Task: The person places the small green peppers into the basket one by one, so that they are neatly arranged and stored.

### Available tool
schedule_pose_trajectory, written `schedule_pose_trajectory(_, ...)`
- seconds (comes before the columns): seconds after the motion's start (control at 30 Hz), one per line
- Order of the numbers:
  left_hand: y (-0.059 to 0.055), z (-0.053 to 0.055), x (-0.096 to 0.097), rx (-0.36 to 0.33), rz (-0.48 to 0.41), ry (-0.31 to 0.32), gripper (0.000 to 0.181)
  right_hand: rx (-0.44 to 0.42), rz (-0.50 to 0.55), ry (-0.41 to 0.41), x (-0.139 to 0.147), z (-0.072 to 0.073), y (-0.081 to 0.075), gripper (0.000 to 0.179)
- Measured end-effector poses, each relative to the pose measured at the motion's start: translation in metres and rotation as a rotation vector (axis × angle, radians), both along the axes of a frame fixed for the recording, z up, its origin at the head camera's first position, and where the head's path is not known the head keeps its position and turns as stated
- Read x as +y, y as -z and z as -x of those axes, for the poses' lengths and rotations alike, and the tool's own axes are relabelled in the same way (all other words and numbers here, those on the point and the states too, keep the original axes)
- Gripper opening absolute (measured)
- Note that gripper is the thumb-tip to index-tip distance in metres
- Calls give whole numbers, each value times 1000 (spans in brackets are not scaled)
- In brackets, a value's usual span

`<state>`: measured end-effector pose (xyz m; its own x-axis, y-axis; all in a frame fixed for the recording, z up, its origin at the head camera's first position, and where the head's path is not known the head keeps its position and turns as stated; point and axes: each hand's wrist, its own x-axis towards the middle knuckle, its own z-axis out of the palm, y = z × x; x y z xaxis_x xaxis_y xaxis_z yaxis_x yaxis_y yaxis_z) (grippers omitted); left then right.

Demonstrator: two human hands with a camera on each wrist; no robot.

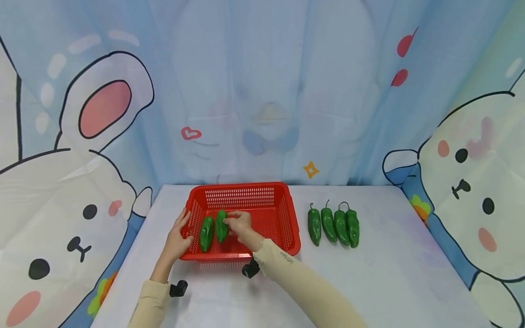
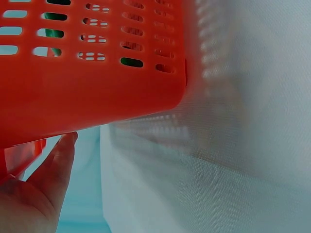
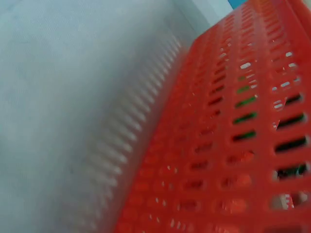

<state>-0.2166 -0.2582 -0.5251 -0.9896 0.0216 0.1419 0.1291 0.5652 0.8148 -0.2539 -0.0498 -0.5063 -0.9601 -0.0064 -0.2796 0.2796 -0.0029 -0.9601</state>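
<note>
My left hand (image 1: 177,239) holds the left rim of a red plastic basket (image 1: 293,223), thumb over the edge; in the left wrist view, part of that hand (image 2: 41,196) lies against the basket's outer wall (image 2: 92,94). Reaching in over the front side, my right hand (image 1: 243,226) pinches a green pepper (image 1: 222,230) by its upper part. Beside it, a second green pepper (image 1: 207,234) lies lengthwise in the basket's left part. The right wrist view shows only the perforated wall (image 3: 194,160), with green showing through slots; the hand is out of sight there.
To the basket's right, several green peppers (image 1: 329,224) with curved stems lie side by side on the white table (image 1: 369,287). A blue curtain with cartoon figures (image 1: 262,91) hangs behind the table.
</note>
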Motion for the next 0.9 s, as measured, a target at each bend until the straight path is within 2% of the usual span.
schedule_pose_trajectory(0.27, 2, 0, -2, 40, -6, -3, 81, -32, -2, -23, -12, -1, 9, 30)
schedule_pose_trajectory(0.67, 4, 1, -2, 21, -15, -8, 79, -82, -123, 0, -23, 2, 17, 30)
schedule_pose_trajectory(0.9, 5, 0, -1, 42, -24, -2, 80, -48, -197, -15, -25, 6, 19, 27)
